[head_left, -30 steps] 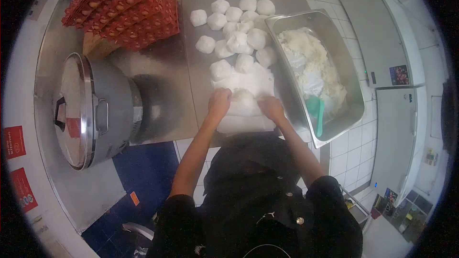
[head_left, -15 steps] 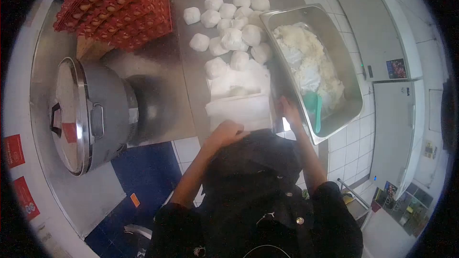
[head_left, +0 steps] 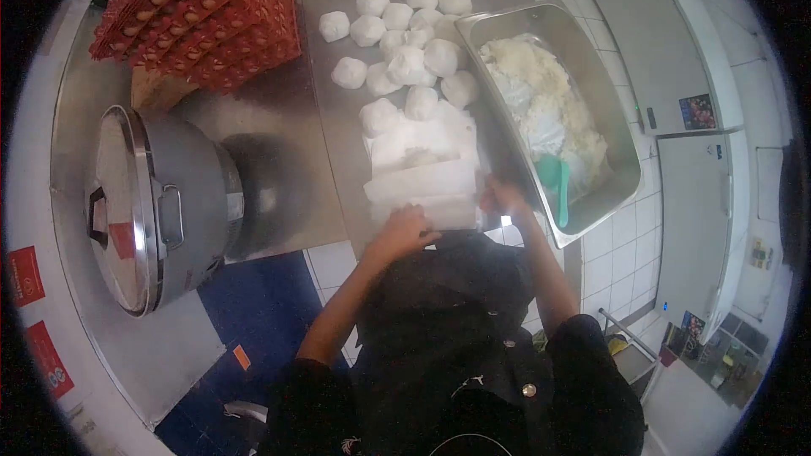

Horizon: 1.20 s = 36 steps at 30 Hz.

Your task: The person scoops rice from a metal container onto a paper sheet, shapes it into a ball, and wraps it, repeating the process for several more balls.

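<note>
White wrapping sheets [head_left: 422,181] lie stacked at the near end of the steel counter, with a folded band across the front. Just beyond that band a small pale mound [head_left: 417,156] shows, partly covered. My left hand [head_left: 405,231] is closed with its fingertips at the near left edge of the top sheet. At the right edge, my right hand [head_left: 505,197] is pinched on the sheet's side. Several white wrapped bundles [head_left: 410,66] are grouped beyond the sheets, two of them resting on the stack's far end.
To the right stands a deep steel pan [head_left: 621,139] holding cooked rice [head_left: 541,84] and a green scoop [head_left: 555,181]. A large lidded pot [head_left: 190,203] is at left. Behind it rise stacked red egg trays [head_left: 211,17]. A white fridge [head_left: 693,228] is far right.
My left hand has moved slightly up and right against the sheet. My right hand has come in toward the sheet's right edge. The sheet's near part is lifted and folded further over.
</note>
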{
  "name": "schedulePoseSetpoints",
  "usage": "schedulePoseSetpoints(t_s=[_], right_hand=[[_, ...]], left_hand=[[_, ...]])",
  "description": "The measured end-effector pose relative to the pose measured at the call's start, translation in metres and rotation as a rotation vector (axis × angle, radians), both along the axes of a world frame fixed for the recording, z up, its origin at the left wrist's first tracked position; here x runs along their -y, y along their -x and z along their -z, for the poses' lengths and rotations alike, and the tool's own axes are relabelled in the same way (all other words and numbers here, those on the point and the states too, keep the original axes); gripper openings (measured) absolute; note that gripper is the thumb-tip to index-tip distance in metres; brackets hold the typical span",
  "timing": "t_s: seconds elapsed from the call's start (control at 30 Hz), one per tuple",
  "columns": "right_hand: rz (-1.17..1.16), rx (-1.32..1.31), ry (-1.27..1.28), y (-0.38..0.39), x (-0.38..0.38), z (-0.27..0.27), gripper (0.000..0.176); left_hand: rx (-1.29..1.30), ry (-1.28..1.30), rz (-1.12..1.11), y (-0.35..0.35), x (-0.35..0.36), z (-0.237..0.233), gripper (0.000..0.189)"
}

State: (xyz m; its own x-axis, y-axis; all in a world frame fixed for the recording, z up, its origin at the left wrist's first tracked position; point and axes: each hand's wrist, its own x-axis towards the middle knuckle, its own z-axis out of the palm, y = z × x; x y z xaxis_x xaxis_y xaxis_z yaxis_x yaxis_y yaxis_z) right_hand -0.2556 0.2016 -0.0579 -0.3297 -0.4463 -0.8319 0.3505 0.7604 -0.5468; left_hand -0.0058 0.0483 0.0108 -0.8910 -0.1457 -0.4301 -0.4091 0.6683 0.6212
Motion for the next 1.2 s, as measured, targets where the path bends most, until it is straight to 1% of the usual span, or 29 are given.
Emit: schedulePoseSetpoints(t_s=[0.13, 0.17, 0.23, 0.27, 0.3, 0.33, 0.4, 0.43, 0.47, 0.5, 0.53, 0.63, 0.73, 0.83, 0.93, 1.03, 1.1, 1.13, 1.17, 1.2], right_hand=[[-0.008, 0.079, -0.056, -0.003, 0.000, 0.000, 0.073], [0.015, 0.104, -0.076, -0.004, 0.004, -0.002, 0.067], [-0.060, 0.085, -0.045, -0.010, 0.010, 0.006, 0.058], [-0.100, 0.076, -0.028, -0.011, 0.012, 0.008, 0.053], [-0.187, 0.105, 0.033, -0.009, 0.013, -0.002, 0.038], [-0.312, 0.038, 0.063, -0.005, 0.019, -0.015, 0.036], [-0.564, -0.087, 0.115, -0.001, 0.028, -0.033, 0.033], [-0.468, -0.134, 0.187, 0.001, 0.034, -0.035, 0.031], [-0.412, -0.280, 0.235, 0.006, 0.043, -0.021, 0.033], [-0.352, -0.423, 0.281, 0.012, 0.053, 0.007, 0.036], [-0.288, -0.564, 0.324, 0.017, 0.061, 0.024, 0.038], [-0.082, -0.714, 0.407, 0.017, 0.089, 0.015, 0.051], [-0.110, -0.771, 0.408, 0.020, 0.097, 0.003, 0.059], [-0.179, -0.920, 0.385, 0.023, 0.104, -0.006, 0.051], [-0.116, -0.972, 0.398, 0.022, 0.113, -0.005, 0.037], [-0.123, -0.908, 0.477, 0.021, 0.111, -0.012, 0.022], [-0.292, -1.092, 0.488, 0.015, 0.108, -0.038, 0.015], [-0.289, -1.104, 0.527, 0.012, 0.107, -0.045, 0.014], [-0.271, -1.138, 0.540, 0.007, 0.107, -0.053, 0.014], [-0.282, -1.098, 0.515, 0.001, 0.107, -0.062, 0.015]], left_hand=[[-0.143, -0.284, -0.385, 0.003, -0.002, -0.020, 0.032], [-0.250, -0.177, -0.356, 0.006, -0.003, -0.017, 0.039], [-0.465, 0.043, -0.301, 0.009, -0.003, -0.006, 0.059], [-0.403, 0.130, -0.246, 0.009, -0.004, 0.001, 0.068], [-0.343, 0.219, -0.194, 0.007, -0.005, 0.009, 0.077], [-0.280, 0.308, -0.144, 0.007, -0.005, 0.014, 0.087], [-0.233, 0.337, -0.099, 0.005, -0.006, 0.021, 0.092], [-0.209, 0.351, -0.077, 0.005, -0.005, 0.023, 0.094], [-0.238, 0.343, -0.091, 0.005, -0.005, 0.026, 0.095], [-0.265, 0.332, -0.102, 0.005, -0.006, 0.029, 0.095], [-0.291, 0.320, -0.112, 0.005, -0.008, 0.031, 0.095], [-0.293, 0.355, -0.096, 0.009, -0.007, 0.033, 0.095], [-0.293, 0.358, -0.097, 0.008, -0.005, 0.033, 0.094], [-0.246, 0.398, -0.053, 0.005, -0.003, 0.028, 0.094], [-0.242, 0.384, -0.064, 0.004, -0.003, 0.030, 0.095], [-0.258, 0.363, -0.080, 0.004, -0.002, 0.032, 0.093], [-0.172, 0.279, -0.082, 0.007, 0.001, 0.030, 0.090], [-0.100, 0.309, -0.053, 0.010, -0.001, 0.034, 0.090], [-0.234, 0.271, -0.128, 0.002, -0.004, 0.058, 0.092], [-0.191, 0.250, -0.097, 0.003, 0.001, 0.050, 0.092]])
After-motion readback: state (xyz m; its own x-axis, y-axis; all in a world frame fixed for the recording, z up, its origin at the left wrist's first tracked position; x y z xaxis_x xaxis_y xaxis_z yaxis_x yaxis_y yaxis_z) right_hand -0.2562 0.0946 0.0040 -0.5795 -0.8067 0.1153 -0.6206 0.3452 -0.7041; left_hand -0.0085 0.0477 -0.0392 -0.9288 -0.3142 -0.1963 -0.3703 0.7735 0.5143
